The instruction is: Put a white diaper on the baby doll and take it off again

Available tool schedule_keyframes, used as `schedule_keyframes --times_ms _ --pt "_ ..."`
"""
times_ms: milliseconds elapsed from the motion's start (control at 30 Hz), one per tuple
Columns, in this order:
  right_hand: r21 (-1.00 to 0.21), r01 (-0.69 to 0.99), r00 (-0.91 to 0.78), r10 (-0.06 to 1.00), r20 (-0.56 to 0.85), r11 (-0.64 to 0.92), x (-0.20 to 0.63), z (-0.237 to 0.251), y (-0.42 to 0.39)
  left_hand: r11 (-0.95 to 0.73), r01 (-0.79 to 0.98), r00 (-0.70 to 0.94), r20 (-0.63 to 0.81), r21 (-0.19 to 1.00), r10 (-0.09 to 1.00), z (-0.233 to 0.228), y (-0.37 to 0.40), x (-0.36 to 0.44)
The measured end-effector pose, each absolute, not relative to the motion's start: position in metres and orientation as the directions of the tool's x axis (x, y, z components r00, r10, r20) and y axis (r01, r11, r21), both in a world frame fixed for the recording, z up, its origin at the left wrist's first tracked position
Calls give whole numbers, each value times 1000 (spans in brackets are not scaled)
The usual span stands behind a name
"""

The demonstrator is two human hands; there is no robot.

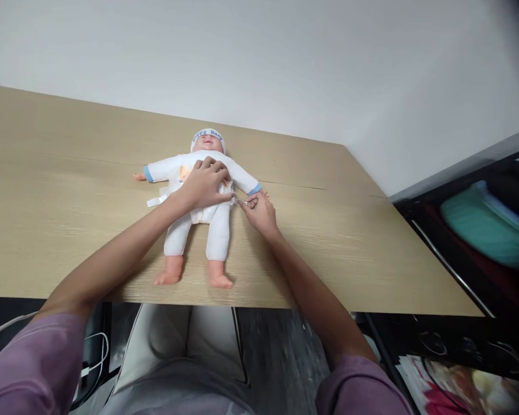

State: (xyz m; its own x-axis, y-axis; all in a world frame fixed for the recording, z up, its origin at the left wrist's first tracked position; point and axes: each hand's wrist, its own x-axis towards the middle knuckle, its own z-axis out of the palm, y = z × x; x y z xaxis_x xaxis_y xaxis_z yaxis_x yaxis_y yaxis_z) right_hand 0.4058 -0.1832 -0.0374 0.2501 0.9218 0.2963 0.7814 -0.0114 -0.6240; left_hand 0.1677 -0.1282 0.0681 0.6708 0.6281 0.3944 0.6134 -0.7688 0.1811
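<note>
The left hand is pressing flat on the doll, which is lying face-up on the counter. Just beside its hip, the right hand is pinching a white tab.

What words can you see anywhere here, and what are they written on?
"Happy Baby": blue letters on the white hat of the baby doll; it is small, so the first word is only a likely reading.
Orange print on the doll's chest, partly under the left hand: too hidden to tell if it holds letters.
Printed pages at the lower right: too blurred to read.
No other text shows.
</note>
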Motion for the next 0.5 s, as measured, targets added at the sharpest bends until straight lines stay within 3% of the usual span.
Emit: schedule_keyframes --times_ms 200,367,500 --pt "-687 726 190 971 148 -38 414 -27 -188 -760 624 665 387 183 639 65 -128 165" --pt "-863 491 81 979 185 122 425 -5 -188 -754 620 659 377 218 651 65 -128 166" --pt "-912 363 45 974 220 189 404 13 -170 -753 626 664 368 202 651 66 -130 167"
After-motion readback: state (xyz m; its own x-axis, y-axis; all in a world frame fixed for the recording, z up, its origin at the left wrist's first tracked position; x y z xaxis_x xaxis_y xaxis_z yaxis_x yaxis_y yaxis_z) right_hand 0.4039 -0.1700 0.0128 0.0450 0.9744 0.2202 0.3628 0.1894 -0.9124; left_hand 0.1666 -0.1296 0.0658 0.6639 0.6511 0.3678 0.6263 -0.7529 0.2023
